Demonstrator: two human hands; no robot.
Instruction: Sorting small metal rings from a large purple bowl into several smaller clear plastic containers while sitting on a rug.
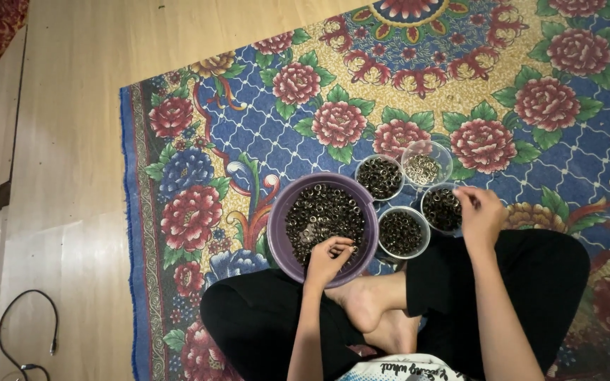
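While my left hand (327, 255) pinches rings in the purple bowl (282, 212), my right hand's (480, 212) curled grip could tip that cup (440, 208).

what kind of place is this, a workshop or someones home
Most likely a home floor, not a workshop. The person sits cross-legged and barefoot on a flowered rug over pale wood flooring, with a purple bowl of small metal rings and clear cups beside it.
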